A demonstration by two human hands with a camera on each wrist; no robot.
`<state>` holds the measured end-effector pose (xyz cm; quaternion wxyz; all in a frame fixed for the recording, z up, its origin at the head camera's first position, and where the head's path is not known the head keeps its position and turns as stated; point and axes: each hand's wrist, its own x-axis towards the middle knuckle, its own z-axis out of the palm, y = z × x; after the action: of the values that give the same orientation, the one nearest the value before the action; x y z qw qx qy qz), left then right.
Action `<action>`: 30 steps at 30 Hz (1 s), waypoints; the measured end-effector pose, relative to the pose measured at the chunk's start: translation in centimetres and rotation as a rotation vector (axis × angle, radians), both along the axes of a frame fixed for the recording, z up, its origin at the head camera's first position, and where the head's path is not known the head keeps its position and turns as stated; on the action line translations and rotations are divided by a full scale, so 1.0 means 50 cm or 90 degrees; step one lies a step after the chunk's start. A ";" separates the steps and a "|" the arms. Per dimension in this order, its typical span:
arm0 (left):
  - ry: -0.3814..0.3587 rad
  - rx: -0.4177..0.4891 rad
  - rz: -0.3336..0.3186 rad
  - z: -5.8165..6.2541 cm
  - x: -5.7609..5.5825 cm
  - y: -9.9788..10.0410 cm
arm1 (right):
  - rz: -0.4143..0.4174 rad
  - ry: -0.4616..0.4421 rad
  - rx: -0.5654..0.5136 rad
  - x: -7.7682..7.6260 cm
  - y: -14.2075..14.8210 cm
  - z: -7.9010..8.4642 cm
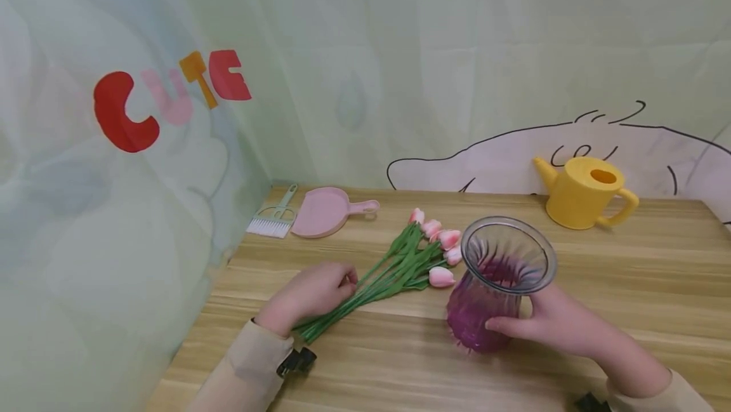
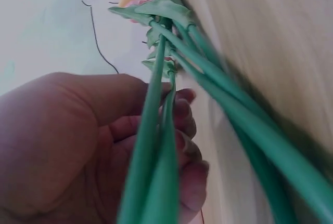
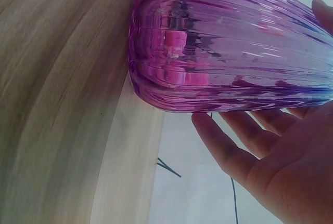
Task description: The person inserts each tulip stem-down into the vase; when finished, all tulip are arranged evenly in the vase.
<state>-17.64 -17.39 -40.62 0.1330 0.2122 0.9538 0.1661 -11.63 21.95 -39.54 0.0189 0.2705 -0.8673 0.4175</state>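
Note:
Pink artificial tulips [image 1: 441, 277] with long green stems lie on the wooden table, their blooms pointing to the back right. My left hand [image 1: 316, 288] is at the stems; in the left wrist view, the thumb and curled fingers [image 2: 182, 110] pinch a couple of stems [image 2: 156, 146], while others lie outside the grip. To the right of the blooms stands a purple ribbed glass vase [image 1: 480, 317] with a wide clear rim, its mouth tipped slightly to the right. My right hand [image 1: 556, 326] holds the vase by its side, thumb in front, the other fingers [image 3: 223, 143] along its far side.
A yellow watering can [image 1: 579, 199] stands at the back right of the table [image 1: 388, 361]. At the back left lie a pink dustpan [image 1: 322, 212] and a small brush [image 1: 271, 226]. A printed curtain [image 1: 365, 82] borders the table behind and at left.

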 end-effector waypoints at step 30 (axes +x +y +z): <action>-0.071 0.584 0.027 0.157 0.029 0.032 | 0.007 -0.017 0.004 -0.004 -0.001 -0.002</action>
<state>-16.18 -15.77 -32.78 0.0733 0.2202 0.7773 0.5847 -11.81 21.92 -39.65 0.0044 0.2698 -0.8673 0.4183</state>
